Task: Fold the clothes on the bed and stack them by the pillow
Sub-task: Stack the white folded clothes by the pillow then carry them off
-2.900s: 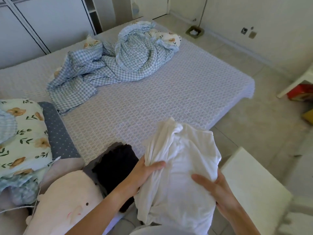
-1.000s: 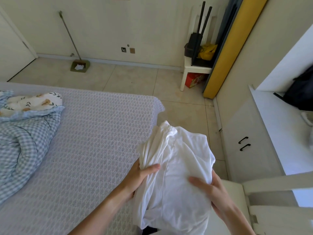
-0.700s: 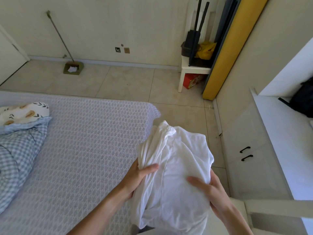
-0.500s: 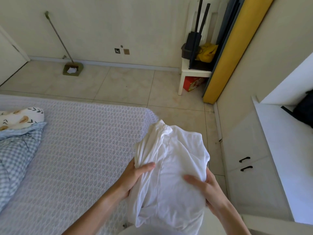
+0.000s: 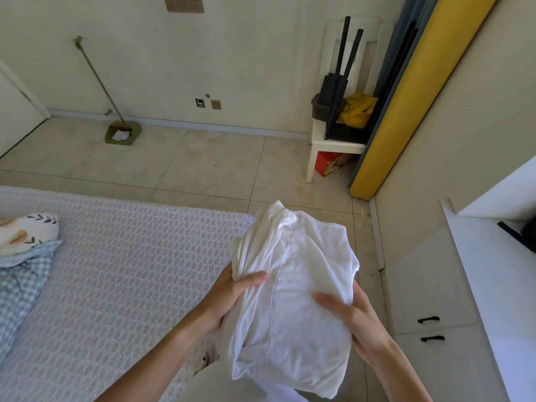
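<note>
Here the left hand (image 5: 229,297) is gripping the bunched edge of a white garment (image 5: 293,303), thumb curled over the cloth, while the right hand (image 5: 356,317) is clamping its other side, thumb lying across the front. The garment is hanging crumpled in the air just past the corner of the bed (image 5: 124,274), where a blue checked blanket (image 5: 20,291) is lying at the left

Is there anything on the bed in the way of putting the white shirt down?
No. Both hands, left and right, hold the white shirt, and the bed beside it is bare. The pillow is out of view.
</note>
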